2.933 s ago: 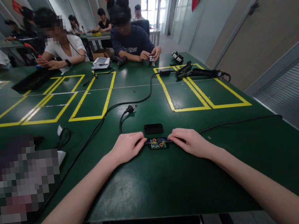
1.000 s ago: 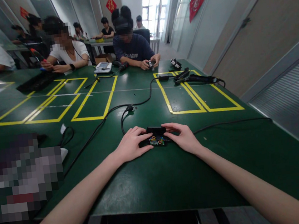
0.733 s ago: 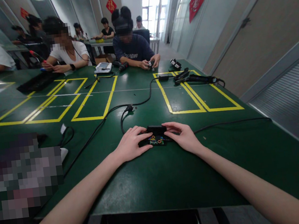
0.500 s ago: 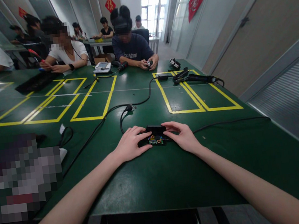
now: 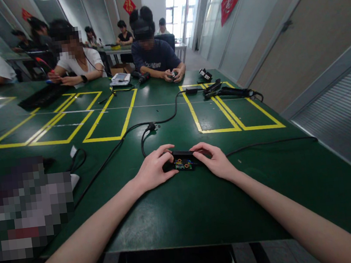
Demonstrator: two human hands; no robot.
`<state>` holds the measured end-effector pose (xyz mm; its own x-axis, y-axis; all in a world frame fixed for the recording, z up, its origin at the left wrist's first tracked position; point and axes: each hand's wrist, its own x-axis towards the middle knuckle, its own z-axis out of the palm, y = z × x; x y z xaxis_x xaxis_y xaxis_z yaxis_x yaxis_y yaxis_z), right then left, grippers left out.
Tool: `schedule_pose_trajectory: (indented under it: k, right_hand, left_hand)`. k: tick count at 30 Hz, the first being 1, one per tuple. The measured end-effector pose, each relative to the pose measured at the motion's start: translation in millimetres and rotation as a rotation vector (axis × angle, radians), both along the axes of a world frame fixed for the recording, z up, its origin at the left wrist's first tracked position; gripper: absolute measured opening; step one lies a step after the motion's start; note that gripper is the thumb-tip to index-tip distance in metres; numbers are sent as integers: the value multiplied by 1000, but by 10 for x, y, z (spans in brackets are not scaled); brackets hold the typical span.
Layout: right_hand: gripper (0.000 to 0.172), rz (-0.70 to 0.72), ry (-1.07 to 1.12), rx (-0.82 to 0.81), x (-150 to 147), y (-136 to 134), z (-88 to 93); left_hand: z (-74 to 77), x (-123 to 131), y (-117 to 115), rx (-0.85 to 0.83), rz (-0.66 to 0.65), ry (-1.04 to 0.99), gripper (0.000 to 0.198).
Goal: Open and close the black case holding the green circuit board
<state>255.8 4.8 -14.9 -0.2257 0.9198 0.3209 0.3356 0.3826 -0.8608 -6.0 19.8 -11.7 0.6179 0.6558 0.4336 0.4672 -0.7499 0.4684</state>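
Observation:
A small circuit board with round orange-ringed parts lies in a black case on the green table. Behind the board is a black cover piece, low and close to it. My left hand is at the left side, its thumb by the board's lower left corner and its curled fingers at the cover's left end. My right hand pinches the cover's right end between thumb and fingers. A black cable runs off to the right from behind my right hand.
Beyond my hands lie a plug and a long cable. Yellow tape outlines mark the table, with a black tool at the right. A pixelated object is at the left. Across the table a person handles a small item.
The black cover has tilted down lower behind the board. My left fingers have lifted and curled a little. My right fingers have shifted slightly along the cover.

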Motion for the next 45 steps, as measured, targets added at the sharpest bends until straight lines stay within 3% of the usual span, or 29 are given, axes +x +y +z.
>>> schedule_pose_trajectory:
  k: [7, 13, 22, 29, 33, 37, 40, 45]
  right_hand:
    - [11, 133, -80, 141, 3, -51, 93]
    - [9, 132, -135, 192, -10, -68, 83]
    - [12, 144, -202, 297, -27, -95, 97]
    - [48, -3, -100, 230, -21, -104, 120]
    - [60, -4, -76, 173, -2, -113, 105]
    - [50, 19, -128, 211, 7, -121, 93]
    - [13, 76, -225, 290, 36, -95, 74]
    - [38, 213, -354, 275, 100, -30, 0]
  left_hand:
    - [-13, -4, 0, -132, -8, -19, 57]
    - [-21, -3, 28, -58, -83, 42, 26]
    - [65, 39, 37, -62, -82, 46, 23]
    - [35, 58, 52, -82, -57, 37, 21]
    - [35, 56, 40, -106, -35, 34, 26]
    - [35, 58, 24, -109, -51, 21, 33]
    - [13, 66, 16, -89, -58, 34, 33]
    - [-17, 87, 22, -55, -46, 83, 36]
